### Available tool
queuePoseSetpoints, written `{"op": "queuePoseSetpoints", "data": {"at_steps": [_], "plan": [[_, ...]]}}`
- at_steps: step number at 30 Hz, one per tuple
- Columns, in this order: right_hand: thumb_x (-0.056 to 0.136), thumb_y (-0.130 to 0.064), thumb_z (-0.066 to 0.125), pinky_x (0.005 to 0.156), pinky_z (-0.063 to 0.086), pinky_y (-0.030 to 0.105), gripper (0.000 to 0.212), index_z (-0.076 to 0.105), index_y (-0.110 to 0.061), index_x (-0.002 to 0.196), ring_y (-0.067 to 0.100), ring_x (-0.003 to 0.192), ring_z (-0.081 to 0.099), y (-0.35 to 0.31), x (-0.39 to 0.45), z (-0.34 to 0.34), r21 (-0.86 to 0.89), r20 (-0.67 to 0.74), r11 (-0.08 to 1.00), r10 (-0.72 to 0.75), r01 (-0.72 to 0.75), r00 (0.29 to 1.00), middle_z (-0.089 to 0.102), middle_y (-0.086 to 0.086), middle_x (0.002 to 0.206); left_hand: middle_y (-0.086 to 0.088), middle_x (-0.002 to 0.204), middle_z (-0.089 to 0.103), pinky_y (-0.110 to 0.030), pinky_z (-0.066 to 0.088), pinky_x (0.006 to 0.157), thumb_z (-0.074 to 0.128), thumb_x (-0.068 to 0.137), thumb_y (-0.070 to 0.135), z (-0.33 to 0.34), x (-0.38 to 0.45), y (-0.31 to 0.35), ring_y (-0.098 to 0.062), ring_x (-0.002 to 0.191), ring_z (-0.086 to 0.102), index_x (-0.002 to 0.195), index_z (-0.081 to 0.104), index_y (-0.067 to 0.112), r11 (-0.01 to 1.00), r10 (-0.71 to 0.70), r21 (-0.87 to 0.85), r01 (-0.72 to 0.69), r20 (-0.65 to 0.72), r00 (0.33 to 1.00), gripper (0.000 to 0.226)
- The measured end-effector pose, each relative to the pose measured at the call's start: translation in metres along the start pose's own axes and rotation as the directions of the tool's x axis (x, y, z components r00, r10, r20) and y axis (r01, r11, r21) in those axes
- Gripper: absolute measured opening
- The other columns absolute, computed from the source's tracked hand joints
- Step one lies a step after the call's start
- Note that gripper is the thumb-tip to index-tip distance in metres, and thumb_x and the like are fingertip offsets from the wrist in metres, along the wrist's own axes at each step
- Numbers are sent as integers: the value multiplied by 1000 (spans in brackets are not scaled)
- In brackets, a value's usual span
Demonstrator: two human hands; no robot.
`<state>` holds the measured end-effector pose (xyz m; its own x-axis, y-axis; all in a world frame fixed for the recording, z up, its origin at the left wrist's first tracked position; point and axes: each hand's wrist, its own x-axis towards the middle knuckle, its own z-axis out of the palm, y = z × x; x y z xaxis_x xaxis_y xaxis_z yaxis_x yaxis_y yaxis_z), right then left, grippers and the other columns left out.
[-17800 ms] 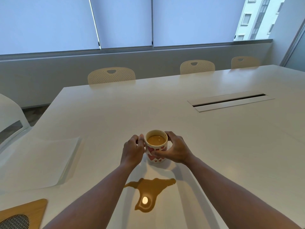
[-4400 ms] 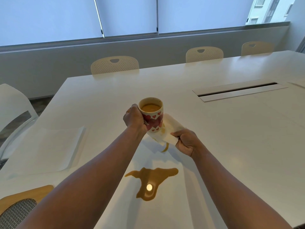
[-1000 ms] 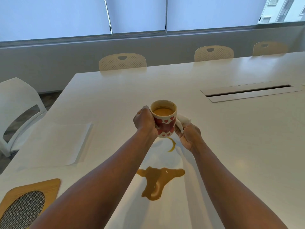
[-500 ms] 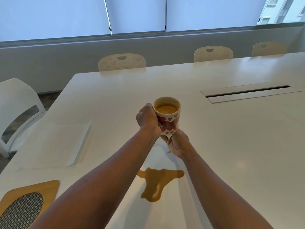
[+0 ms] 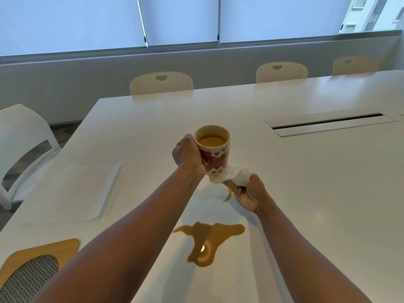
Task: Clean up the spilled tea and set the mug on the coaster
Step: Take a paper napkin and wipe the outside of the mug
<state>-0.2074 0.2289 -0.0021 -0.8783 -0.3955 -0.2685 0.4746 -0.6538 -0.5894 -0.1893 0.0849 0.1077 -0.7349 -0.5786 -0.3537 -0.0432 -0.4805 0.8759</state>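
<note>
The heart-patterned mug [image 5: 213, 153] is held aloft in the left hand [image 5: 188, 157], its base dabbed with a tissue [image 5: 232, 177] clenched in the right hand [image 5: 248, 196]. Left undone, by the look of it: the tea puddle [image 5: 206, 242] on the desk [image 5: 306, 193] below both hands, and the coaster [image 5: 37, 266] far down-left of the left hand is unoccupied.

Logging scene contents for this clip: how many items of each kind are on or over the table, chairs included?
Mugs: 1
Tissues: 1
Paper sheets: 1
Coasters: 1
Tea spills: 2
Chairs: 4
Total: 10
</note>
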Motion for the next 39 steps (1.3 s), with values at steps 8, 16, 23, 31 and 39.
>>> {"op": "queuePoseSetpoints", "data": {"at_steps": [8,16,23,31,39], "plan": [[93,5,34,66,62,34,32,55,4,117,33,97,65,-34,6,0,-28,-200,988,-156,153,967,65,22,108,-2,91,71,-32,53,63,55,89,14,-3,-2,-2,-16,84,65,98,69,18,1000,-12,24,12,-8,1000,17],[81,-8,72,76,57,33,18,75,-7,99,23,89,69,-37,5,25,-416,16,848,-355,329,935,73,14,97,-2,91,71,-31,54,64,53,91,16,0,-3,-10,-16,83,66,96,68,17,999,-14,34,14,-7,1000,16],[91,-6,60,78,59,37,19,75,-15,97,27,94,69,-36,9,51,-566,130,727,-388,390,912,73,11,98,-2,92,73,-29,52,62,55,93,19,1,-3,-15,-17,82,67,99,69,17,999,-12,45,11,8,1000,16],[97,-9,55,86,57,43,22,74,-14,107,29,99,67,-34,4,42,-575,181,746,-283,335,942,72,13,107,-2,90,72,-30,52,60,55,90,18,-4,3,-14,-17,81,67,101,69,15,1000,-6,4,6,-54,999,18],[95,-4,58,85,56,44,20,76,-7,100,27,94,68,-34,-8,23,-586,161,766,-208,263,965,72,15,106,2,83,70,-27,47,55,52,91,19,-9,8,-11,-13,76,65,91,68,17,999,29,-14,-32,-152,988,17]]}}
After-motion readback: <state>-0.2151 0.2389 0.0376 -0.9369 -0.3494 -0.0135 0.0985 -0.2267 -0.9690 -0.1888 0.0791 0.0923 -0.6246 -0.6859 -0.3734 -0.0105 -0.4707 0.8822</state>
